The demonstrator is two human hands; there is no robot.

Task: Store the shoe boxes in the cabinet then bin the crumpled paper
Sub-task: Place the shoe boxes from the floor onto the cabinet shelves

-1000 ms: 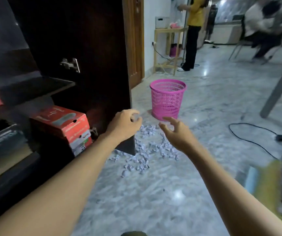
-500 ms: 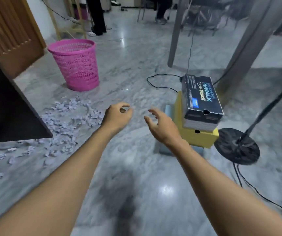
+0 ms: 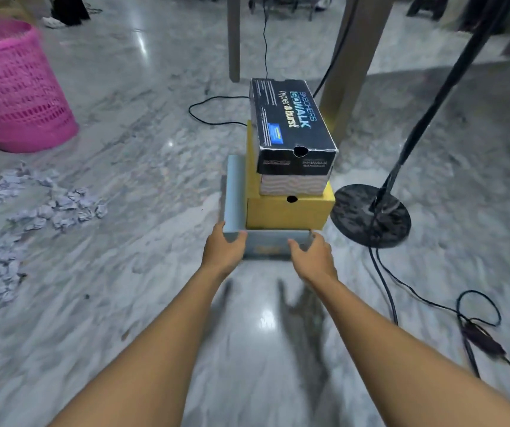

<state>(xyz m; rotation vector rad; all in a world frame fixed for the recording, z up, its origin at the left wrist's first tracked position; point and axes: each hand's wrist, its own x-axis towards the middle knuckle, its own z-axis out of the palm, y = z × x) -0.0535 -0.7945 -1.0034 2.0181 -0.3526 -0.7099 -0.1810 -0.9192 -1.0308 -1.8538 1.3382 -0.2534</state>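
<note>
Three shoe boxes are stacked on the marble floor: a black box (image 3: 290, 124) on top, a yellow box (image 3: 287, 208) under it, a pale blue-grey box (image 3: 235, 192) at the bottom. My left hand (image 3: 223, 249) grips the bottom box's near left corner. My right hand (image 3: 313, 254) grips its near right corner. Crumpled paper (image 3: 59, 204) lies scattered on the floor to the left. The pink bin (image 3: 16, 90) stands at the far left. The cabinet is out of view.
A black round stand base (image 3: 370, 215) with a slanted pole sits right of the stack. Black cables (image 3: 386, 291) trail across the floor at right and behind the boxes. Table legs (image 3: 355, 57) stand just behind the stack.
The view swung from the cabinet to the box stack. Both hands dropped forward from mid-air and closed on the bottom box's near corners.
</note>
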